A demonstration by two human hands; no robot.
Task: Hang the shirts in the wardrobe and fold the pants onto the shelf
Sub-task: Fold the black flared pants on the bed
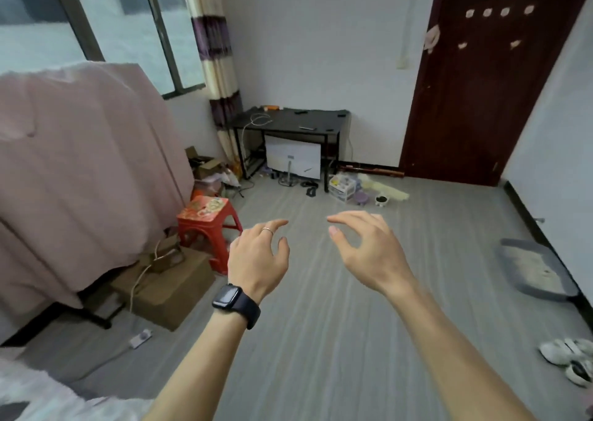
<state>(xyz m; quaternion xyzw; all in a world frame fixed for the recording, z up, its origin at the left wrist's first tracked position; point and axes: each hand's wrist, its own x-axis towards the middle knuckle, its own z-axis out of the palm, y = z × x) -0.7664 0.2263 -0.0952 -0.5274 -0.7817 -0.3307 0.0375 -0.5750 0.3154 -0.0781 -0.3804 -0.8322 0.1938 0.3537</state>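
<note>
both hands bare and free, clothes not clearly in sight

a tall shape draped in pink cloth [80, 164] stands at the left, against the window [112, 19]; whether it is the wardrobe cannot be told. a pale, blurred cloth [41, 398] fills the bottom-left corner, and it is too unclear to call it a shirt or pants.

the left hand [256, 257] and right hand [369, 247] reach forward side by side over the grey floor [321, 324], apart from each other and touching nothing. the fingers [276, 225] of the left hand are released and loosely bent, with a thin ring [267, 230] on one and a dark watch [229, 295] on the wrist. the right hand's fingers are likewise loose and curved, grasping nothing.

just left of the left hand sits a red stool [205, 215], with a cardboard box [173, 289] beside it at the foot of the pink cloth. further back, a black bench [288, 116] stands against the white wall, a white panel [293, 161] under it and small clutter on the floor around its legs. a striped curtain [215, 51] hangs left of the bench, a dark red door [481, 84] to its right. by the right wall lie a grey tray [532, 270] and white shoes [568, 353].
</note>
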